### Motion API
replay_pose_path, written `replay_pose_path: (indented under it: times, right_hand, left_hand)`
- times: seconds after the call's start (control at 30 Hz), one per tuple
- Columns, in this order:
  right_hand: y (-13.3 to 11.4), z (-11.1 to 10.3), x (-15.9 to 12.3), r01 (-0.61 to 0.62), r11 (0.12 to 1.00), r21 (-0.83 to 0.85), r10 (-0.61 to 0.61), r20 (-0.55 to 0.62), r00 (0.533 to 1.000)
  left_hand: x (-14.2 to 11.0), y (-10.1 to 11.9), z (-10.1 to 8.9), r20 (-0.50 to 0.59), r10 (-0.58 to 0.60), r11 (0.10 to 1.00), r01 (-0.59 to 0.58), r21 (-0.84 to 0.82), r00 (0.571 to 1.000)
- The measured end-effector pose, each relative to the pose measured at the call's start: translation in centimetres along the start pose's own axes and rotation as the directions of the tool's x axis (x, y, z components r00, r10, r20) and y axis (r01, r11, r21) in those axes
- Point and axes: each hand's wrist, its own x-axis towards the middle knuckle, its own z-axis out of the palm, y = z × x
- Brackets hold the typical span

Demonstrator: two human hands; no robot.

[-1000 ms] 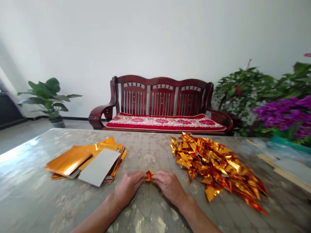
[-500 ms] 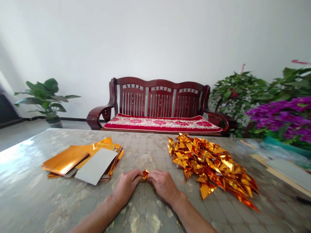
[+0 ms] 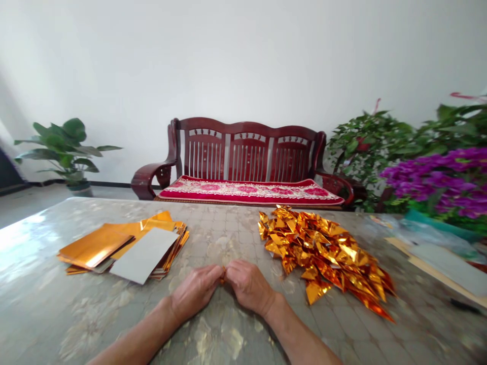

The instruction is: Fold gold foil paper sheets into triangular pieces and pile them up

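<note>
While nearly closed fingertips of the left hand (image 3: pixel 194 294) and right hand (image 3: pixel 250 288) pinch the small orange foil piece (image 3: pixel 222 277) between them (its folds mostly hidden from me), light, even pressure seems wisest, wrists low over the table (image 3: pixel 224 334), well apart from the sheets (image 3: pixel 144 255) and foil pile (image 3: pixel 323 248).

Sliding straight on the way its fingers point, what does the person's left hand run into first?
The small shiny orange foil piece at the left hand's fingertips, then apparently the right hand just beyond, though the exact depth is unclear.
</note>
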Motion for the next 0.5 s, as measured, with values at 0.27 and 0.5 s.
replay_pose_path:
  times: [0.27, 0.5]
  right_hand:
    - [-0.4, -0.2, -0.5, 0.001, 0.999, -0.053, 0.002, 0.058, 0.998]
    - [-0.5, -0.1, -0.9, -0.022, 0.999, -0.04, 0.023, 0.027, 0.999]
  left_hand:
    - [0.2, 0.7, 0.3, -0.037, 0.122, 0.992, -0.121, 0.032, 0.992]
    - [0.1, 1.5, 0.4, -0.028, -0.025, 1.0, 0.025, 0.009, 0.999]
